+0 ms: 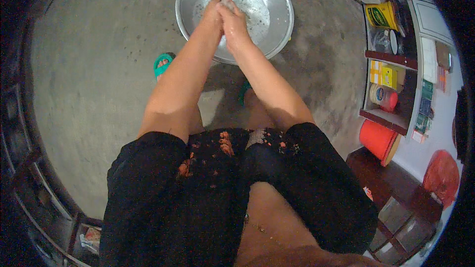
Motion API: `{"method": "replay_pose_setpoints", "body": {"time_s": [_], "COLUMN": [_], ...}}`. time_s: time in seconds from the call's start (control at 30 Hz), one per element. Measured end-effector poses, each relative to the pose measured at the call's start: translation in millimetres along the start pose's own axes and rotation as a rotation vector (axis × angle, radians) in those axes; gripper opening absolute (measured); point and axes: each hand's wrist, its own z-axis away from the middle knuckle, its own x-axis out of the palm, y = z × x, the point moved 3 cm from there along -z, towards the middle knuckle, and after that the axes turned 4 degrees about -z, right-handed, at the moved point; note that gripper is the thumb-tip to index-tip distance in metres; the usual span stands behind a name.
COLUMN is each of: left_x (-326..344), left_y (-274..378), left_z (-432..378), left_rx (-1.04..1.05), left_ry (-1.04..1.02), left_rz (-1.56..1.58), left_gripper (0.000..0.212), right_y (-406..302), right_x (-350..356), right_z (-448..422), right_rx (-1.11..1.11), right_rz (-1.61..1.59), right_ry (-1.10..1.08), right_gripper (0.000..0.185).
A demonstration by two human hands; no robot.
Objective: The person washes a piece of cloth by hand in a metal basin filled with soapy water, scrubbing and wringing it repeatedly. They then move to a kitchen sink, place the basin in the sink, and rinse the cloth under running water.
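A wide metal basin [280, 39] stands on the floor before me, with foamy, sudsy water [258, 15] in it. My left hand [213, 11] and my right hand [233, 16] are pressed together above the water, near the middle of the basin. The palms face each other, and the fingers point to the far side. Something small and greyish seems to show between the fingers, but I cannot tell what it is or whether either hand grips it. The skin of the right hand looks wet.
Green slippers [163, 63] are on my feet, close to the basin's near side. Along the right stands a dark wooden shelf [389, 118] with packets, boxes and a jar [382, 96]. Below it lies a red cylindrical container [376, 141]. Dark framed furniture [41, 181] lines the left edge.
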Motion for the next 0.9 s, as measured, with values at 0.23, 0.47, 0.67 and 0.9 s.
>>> {"method": "replay_pose_setpoints", "body": {"time_s": [0.23, 0.47, 0.67, 0.9], "left_x": [28.2, 39.2, 42.2, 5.1], "left_y": [-35.1, -51.5, -8.3, -56.5], "left_z": [39.5, 48.4, 43.7, 24.2], "left_rx": [0.007, 0.165, -0.065, 0.112], "left_ry": [0.113, 0.037, 0.051, 0.127], "left_rz": [-0.063, -0.214, -1.26, -0.293], "left_gripper": [0.033, 0.032, 0.031, 0.026], "right_y": [-2.7, -5.4, 7.0, -13.2], "right_x": [-26.8, -60.3, -27.0, -33.7], "right_z": [-6.2, -18.6, 7.4, 19.2], "right_rx": [0.038, 0.186, -0.252, 0.117], "right_rz": [-0.026, -0.003, 0.171, -0.061], "right_ry": [-0.09, 0.045, 0.029, -0.008], "right_gripper": [0.059, 0.05, 0.051, 0.048]}}
